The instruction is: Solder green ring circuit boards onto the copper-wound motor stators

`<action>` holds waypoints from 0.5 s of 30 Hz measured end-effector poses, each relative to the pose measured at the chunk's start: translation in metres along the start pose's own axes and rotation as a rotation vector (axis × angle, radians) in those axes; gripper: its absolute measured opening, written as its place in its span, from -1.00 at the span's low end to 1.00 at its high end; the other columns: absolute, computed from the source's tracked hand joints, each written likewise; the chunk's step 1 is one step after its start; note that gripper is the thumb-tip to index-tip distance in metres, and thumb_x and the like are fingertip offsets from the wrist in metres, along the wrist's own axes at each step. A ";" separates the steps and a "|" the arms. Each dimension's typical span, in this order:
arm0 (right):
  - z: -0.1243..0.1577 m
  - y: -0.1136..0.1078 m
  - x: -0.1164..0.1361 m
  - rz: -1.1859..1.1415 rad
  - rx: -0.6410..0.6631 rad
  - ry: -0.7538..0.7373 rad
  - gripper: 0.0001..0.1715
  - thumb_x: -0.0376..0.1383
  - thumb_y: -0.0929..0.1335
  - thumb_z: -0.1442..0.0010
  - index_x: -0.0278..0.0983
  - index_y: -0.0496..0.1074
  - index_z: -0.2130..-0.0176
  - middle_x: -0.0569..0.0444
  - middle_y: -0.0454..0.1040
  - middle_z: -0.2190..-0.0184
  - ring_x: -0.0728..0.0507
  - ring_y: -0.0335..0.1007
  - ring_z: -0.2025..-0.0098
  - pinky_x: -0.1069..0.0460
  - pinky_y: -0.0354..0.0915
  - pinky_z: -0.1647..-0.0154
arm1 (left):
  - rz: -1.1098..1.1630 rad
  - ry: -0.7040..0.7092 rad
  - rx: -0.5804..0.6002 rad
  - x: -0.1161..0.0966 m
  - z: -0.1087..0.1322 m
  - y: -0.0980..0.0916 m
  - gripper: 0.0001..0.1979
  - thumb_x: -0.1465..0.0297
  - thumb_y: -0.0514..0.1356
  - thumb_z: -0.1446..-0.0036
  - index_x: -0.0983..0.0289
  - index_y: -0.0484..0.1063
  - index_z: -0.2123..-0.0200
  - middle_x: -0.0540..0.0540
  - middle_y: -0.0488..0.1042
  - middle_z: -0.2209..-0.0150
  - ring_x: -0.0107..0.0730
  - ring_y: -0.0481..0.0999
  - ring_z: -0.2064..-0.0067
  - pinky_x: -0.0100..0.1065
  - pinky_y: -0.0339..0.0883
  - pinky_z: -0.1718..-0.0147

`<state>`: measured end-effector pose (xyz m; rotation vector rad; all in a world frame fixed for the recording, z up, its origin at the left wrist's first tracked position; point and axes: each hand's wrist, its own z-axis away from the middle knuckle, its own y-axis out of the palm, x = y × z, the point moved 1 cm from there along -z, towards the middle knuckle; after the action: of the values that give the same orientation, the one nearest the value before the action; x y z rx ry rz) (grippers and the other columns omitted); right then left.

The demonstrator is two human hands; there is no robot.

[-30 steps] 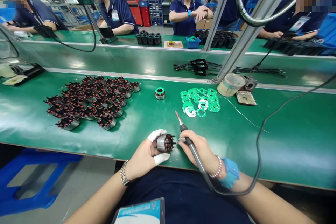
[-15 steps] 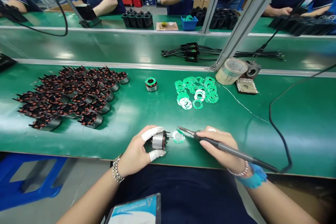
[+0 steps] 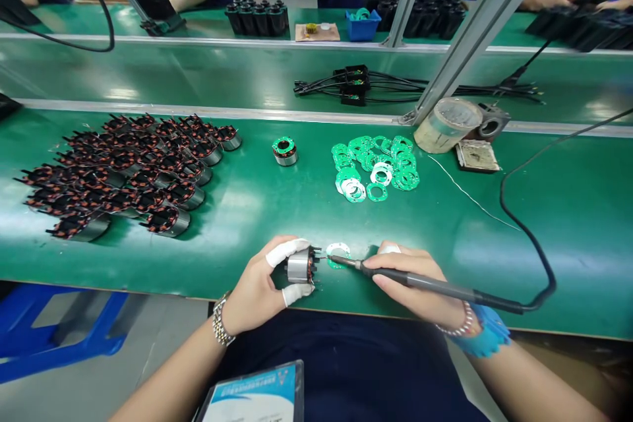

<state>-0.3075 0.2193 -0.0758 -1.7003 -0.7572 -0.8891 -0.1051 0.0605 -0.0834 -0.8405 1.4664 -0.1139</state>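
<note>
My left hand (image 3: 264, 280), with white covers on thumb and finger, grips a motor stator (image 3: 299, 266) by its silver side. The stator lies on its side near the table's front edge, its pins pointing right. In my right hand (image 3: 413, 277) is a soldering iron (image 3: 420, 281), held like a pen. Its tip is close to the stator's pins; whether they touch I cannot tell. Beneath the tip lies a ring-shaped circuit board (image 3: 338, 248), partly covered by the iron. Farther back stands another stator (image 3: 285, 153) with a green ring board on top.
Many stators (image 3: 133, 171) crowd the left of the green table (image 3: 247, 211). Loose ring boards (image 3: 368, 161) are spread at centre right. A round tub (image 3: 448, 124), a small square tin (image 3: 477, 155) and a solder wire (image 3: 469, 199) lie right. The iron's cable (image 3: 524, 224) loops at right.
The soldering iron's tip has moved left and down, from above the ring board to beside the stator's pins. My left hand keeps the stator in nearly the same place.
</note>
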 end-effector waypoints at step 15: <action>0.005 0.000 -0.005 -0.014 0.013 0.009 -0.79 -0.37 0.31 -0.10 -0.28 0.48 0.22 0.06 0.34 0.53 -0.05 0.22 0.48 0.04 0.15 0.47 | 0.018 -0.009 -0.021 0.003 0.002 0.001 -0.49 0.39 0.26 0.04 0.19 0.20 -0.01 0.17 0.29 0.07 -0.27 0.38 0.10 -0.20 0.32 0.10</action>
<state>-0.3098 0.2235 -0.0811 -1.6808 -0.7681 -0.8995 -0.1037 0.0606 -0.0865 -0.8439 1.4682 -0.0816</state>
